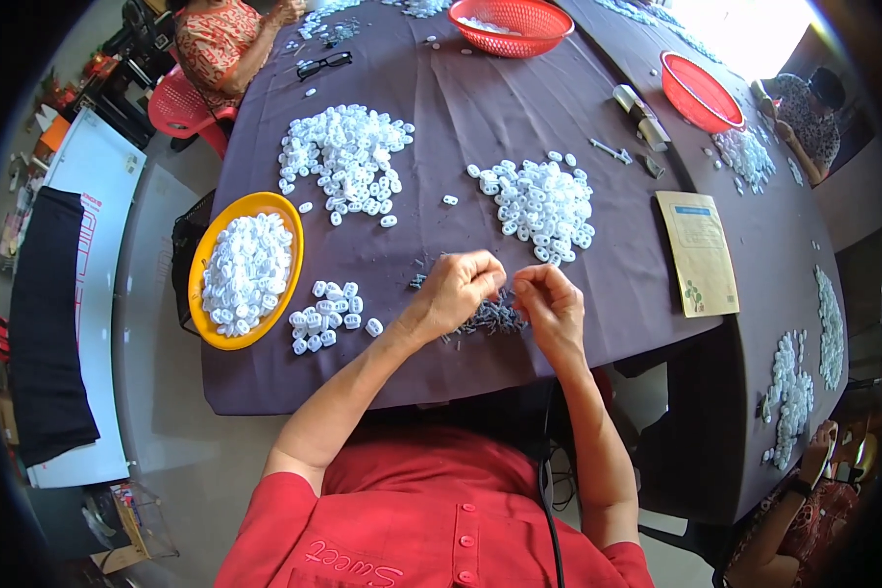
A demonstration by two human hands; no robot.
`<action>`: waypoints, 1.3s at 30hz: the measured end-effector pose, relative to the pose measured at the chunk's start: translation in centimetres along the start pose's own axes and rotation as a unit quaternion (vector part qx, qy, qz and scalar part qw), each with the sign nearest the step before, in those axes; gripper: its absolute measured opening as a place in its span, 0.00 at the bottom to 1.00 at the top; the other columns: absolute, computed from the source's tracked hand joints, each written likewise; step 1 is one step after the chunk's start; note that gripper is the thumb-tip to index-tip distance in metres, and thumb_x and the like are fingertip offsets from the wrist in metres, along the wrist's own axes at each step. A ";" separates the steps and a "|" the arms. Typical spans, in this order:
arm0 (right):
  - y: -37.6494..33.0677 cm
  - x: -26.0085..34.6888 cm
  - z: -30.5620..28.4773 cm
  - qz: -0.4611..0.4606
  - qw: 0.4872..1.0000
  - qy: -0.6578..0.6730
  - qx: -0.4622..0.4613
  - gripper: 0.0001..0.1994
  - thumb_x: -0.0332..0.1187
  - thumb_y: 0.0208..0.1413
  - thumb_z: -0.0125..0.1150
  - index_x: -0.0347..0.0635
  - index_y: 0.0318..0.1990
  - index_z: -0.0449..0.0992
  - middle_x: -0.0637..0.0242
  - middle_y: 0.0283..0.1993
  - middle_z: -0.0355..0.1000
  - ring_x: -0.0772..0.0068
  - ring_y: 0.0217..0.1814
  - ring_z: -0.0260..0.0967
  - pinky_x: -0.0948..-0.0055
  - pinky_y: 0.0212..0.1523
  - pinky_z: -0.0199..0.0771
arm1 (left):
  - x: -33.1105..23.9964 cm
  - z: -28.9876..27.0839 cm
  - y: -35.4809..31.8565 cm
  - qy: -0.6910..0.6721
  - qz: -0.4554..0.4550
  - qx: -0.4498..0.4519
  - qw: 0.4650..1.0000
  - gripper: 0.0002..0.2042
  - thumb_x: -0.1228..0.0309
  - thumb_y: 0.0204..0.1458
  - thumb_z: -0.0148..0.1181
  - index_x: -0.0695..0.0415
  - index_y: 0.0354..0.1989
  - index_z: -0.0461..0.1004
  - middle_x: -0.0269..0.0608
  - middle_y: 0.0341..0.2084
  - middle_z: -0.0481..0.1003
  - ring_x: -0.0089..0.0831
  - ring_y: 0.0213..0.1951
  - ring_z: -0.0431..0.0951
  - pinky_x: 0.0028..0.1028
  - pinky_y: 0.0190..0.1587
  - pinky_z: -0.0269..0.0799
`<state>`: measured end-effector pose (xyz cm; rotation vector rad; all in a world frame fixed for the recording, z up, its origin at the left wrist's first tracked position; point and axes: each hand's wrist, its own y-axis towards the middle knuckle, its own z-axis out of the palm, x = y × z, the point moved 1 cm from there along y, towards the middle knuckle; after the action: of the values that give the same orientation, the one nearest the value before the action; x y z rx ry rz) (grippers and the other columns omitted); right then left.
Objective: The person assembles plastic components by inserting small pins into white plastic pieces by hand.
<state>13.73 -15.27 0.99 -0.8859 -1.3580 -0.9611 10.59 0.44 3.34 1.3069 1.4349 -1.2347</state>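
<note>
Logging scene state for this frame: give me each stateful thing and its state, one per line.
left hand: fingers pinched together, above the dark screws
right hand: fingers pinched, close to left hand
yellow bowl: filled with white parts
red basket: holds a few white parts
second red basket: looks empty
dark screws: loose pile
glasses: unfolded, on the cloth

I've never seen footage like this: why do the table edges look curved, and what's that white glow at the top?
Head view: the fisheye lens bends the table edges toward the dark rim; bright overexposed light washes out the upper right corner; both hands look fairly sharp.
</note>
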 end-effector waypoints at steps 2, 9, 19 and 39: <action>0.1 0.2 0.1 -0.057 0.997 -0.030 -0.037 0.01 0.25 0.53 0.55 0.38 0.31 0.71 0.77 0.23 0.65 0.87 0.23 0.59 0.86 0.23 0.60 | 0.6 -1.7 2.1 0.119 0.081 -0.102 0.984 0.05 0.73 0.50 0.53 0.61 0.28 0.73 0.30 0.17 0.71 0.16 0.18 0.67 0.18 0.21 0.62; 0.7 -1.1 -1.4 -0.188 0.951 -0.205 -0.138 0.03 0.25 0.54 0.54 0.37 0.29 0.68 0.71 0.21 0.62 0.82 0.23 0.57 0.79 0.25 0.59 | 4.0 -6.7 8.1 0.379 0.161 -0.288 0.864 0.06 0.72 0.42 0.62 0.57 0.30 0.77 0.45 0.29 0.71 0.40 0.32 0.75 0.33 0.35 0.71; 0.7 0.0 -0.8 -0.273 0.924 -0.247 -0.100 0.03 0.20 0.48 0.54 0.36 0.30 0.68 0.60 0.25 0.65 0.63 0.26 0.65 0.71 0.28 0.65 | 3.2 -5.6 6.9 0.285 0.203 -0.242 0.905 0.03 0.74 0.45 0.59 0.61 0.25 0.74 0.40 0.22 0.72 0.28 0.21 0.73 0.26 0.23 0.69; -2.2 2.5 4.4 -0.289 0.941 -0.164 0.063 0.05 0.17 0.49 0.52 0.36 0.32 0.68 0.63 0.27 0.65 0.72 0.23 0.66 0.77 0.25 0.67 | 2.9 0.0 -6.2 -0.518 -0.125 0.026 0.846 0.08 0.70 0.55 0.50 0.61 0.33 0.73 0.40 0.24 0.73 0.18 0.16 0.68 0.16 0.15 0.58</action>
<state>9.98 -12.15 3.52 -0.5675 -2.0097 -1.1822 4.07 1.06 1.38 0.2920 0.7567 -1.7613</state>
